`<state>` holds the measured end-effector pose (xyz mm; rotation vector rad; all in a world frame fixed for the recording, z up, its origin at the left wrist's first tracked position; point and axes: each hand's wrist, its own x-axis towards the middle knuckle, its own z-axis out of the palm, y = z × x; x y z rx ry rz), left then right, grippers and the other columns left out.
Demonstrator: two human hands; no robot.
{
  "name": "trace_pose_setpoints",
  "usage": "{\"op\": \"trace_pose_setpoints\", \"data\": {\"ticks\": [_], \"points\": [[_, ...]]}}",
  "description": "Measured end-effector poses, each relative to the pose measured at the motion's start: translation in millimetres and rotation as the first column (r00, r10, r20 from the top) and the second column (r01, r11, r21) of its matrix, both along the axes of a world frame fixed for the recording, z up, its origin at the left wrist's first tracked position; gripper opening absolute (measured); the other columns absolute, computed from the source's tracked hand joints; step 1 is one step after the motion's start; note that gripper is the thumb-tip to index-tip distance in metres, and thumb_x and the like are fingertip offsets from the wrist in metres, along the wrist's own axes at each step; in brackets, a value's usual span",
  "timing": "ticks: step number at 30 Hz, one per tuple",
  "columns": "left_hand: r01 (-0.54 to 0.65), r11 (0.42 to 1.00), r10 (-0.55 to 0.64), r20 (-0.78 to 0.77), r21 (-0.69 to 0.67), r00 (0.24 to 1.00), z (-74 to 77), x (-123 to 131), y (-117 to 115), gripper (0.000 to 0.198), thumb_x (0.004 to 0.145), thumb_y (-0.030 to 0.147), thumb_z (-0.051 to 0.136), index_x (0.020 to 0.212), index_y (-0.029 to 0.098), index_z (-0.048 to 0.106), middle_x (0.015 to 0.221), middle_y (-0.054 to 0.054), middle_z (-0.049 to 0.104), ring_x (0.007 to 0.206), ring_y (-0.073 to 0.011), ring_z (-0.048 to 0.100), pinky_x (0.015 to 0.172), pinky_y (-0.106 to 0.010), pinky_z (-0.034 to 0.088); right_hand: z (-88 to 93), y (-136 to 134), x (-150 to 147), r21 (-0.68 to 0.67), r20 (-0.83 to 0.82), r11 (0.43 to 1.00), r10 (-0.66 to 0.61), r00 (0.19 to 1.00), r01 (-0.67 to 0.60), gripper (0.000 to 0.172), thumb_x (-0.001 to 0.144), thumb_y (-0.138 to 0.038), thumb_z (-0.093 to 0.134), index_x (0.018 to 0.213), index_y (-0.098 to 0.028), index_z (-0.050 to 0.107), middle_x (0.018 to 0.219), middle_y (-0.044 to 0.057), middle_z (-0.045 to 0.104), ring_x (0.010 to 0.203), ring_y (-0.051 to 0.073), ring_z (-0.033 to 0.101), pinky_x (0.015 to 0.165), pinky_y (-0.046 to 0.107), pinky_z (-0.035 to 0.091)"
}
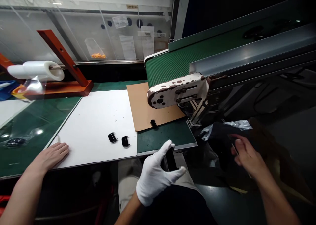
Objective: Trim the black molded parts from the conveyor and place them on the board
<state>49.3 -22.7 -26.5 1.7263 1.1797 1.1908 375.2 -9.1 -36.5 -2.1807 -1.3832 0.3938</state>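
My left hand [158,174], in a white glove, is held in front of my lap, just off the table's front edge. Between its thumb and fingers is a black plastic part [171,159]. My right hand [248,156], bare and slightly blurred, is out to the right, above the floor side. Its fingers are closed on a thin, narrow object [233,144] whose kind I cannot make out. Two small black clip-like pieces, a left one [112,137] and a right one [125,141], lie on the white sheet [98,116]. A third black piece [153,123] lies at the cardboard's front edge.
A co-worker's bare hand [55,154] rests on the sheet's left edge. The green conveyor [170,65] overhangs the brown cardboard [140,106]. A film roll [37,70] hangs on a red-brown wooden stand [66,63] at the back left. Dark bags [222,136] lie right of the table.
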Motion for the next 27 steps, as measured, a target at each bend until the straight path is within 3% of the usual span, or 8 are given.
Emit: {"op": "trace_pose_setpoints", "data": {"ticks": [2, 5, 10, 12, 14, 17, 21, 27], "points": [[0.019, 0.998, -0.013, 0.114, -0.053, 0.993, 5.5, 3, -4, 0.071, 0.067, 0.024, 0.077, 0.132, 0.019, 0.048, 0.114, -0.006, 0.068, 0.105, -0.0199, 0.065, 0.100, -0.032, 0.049, 12.7, -7, -30, 0.062, -0.314, 0.987, 0.159, 0.936, -0.147, 0.050, 0.089, -0.060, 0.036, 0.118, -0.023, 0.053, 0.064, -0.002, 0.055, 0.039, 0.013, 0.047, 0.041, 0.028, 0.041], [0.065, 0.993, -0.041, 0.235, -0.099, 0.971, 12.0, 6, -10, 0.072, 0.067, 0.023, 0.077, 0.133, 0.018, 0.047, 0.116, -0.007, 0.066, 0.108, -0.0216, 0.063, 0.102, -0.033, 0.047, 39.4, -13, -72, 0.052, -0.426, 0.891, 0.428, 0.797, -0.450, 0.036, 0.091, -0.052, 0.041, 0.099, -0.022, 0.058, 0.062, -0.003, 0.055, 0.042, 0.011, 0.047, 0.044, 0.026, 0.040], [0.102, 0.991, -0.072, 0.297, -0.085, 0.952, 19.9, 13, -18, 0.074, 0.067, 0.023, 0.077, 0.133, 0.018, 0.045, 0.115, -0.008, 0.066, 0.105, -0.0222, 0.065, 0.097, -0.032, 0.051, 79.1, -15, -116, 0.080, -0.328, 0.669, 0.718, 0.614, -0.739, 0.040, 0.097, -0.049, 0.028, 0.085, -0.022, 0.055, 0.070, 0.001, 0.057, 0.060, 0.015, 0.054, 0.055, 0.027, 0.041], [0.090, 0.993, -0.067, 0.283, -0.071, 0.957, 21.8, 16, -20, 0.076, 0.067, 0.025, 0.077, 0.135, 0.020, 0.043, 0.115, -0.008, 0.066, 0.103, -0.0223, 0.066, 0.094, -0.032, 0.054, 87.6, -17, -127, 0.099, -0.214, 0.582, 0.804, 0.554, -0.807, 0.052, 0.091, -0.064, 0.025, 0.088, -0.021, 0.055, 0.073, 0.002, 0.058, 0.062, 0.016, 0.054, 0.057, 0.029, 0.040], [0.073, 0.995, -0.049, 0.276, -0.075, 0.960, 23.0, 18, -21, 0.077, 0.067, 0.027, 0.077, 0.136, 0.021, 0.042, 0.114, -0.007, 0.067, 0.100, -0.0225, 0.067, 0.093, -0.032, 0.055, 91.0, -19, -134, 0.099, -0.081, 0.534, 0.845, 0.528, -0.840, 0.069, 0.077, -0.080, 0.027, 0.090, -0.019, 0.056, 0.077, 0.005, 0.061, 0.063, 0.019, 0.056, 0.058, 0.031, 0.042], [0.071, 0.992, -0.035, 0.309, -0.103, 0.950, 24.4, 21, -22, 0.076, 0.069, 0.027, 0.077, 0.136, 0.022, 0.042, 0.116, -0.007, 0.066, 0.102, -0.0230, 0.066, 0.093, -0.033, 0.055, 89.9, -21, -141, 0.075, 0.078, 0.534, 0.838, 0.539, -0.842, 0.079, 0.064, -0.087, 0.036, 0.091, -0.016, 0.056, 0.082, 0.009, 0.065, 0.067, 0.022, 0.060, 0.060, 0.033, 0.044], [0.060, 0.994, -0.030, 0.309, -0.087, 0.951, 27.0, 22, -22, 0.075, 0.069, 0.029, 0.077, 0.136, 0.023, 0.043, 0.118, -0.006, 0.065, 0.104, -0.0232, 0.065, 0.095, -0.033, 0.055, 87.6, -21, -143, 0.045, 0.191, 0.537, 0.823, 0.534, -0.843, 0.078, 0.064, -0.088, 0.036, 0.087, -0.016, 0.057, 0.078, 0.009, 0.064, 0.065, 0.024, 0.062, 0.058, 0.034, 0.044], [0.062, 0.993, -0.033, 0.275, -0.097, 0.961, 34.9, 22, -21, 0.076, 0.066, 0.026, 0.079, 0.134, 0.021, 0.045, 0.114, -0.005, 0.068, 0.102, -0.0228, 0.066, 0.093, -0.031, 0.056, 89.2, -20, -142, 0.018, 0.231, 0.525, 0.826, 0.514, -0.851, 0.082, 0.067, -0.088, 0.030, 0.089, -0.014, 0.057, 0.075, 0.010, 0.064, 0.063, 0.024, 0.063, 0.056, 0.033, 0.044]]}}
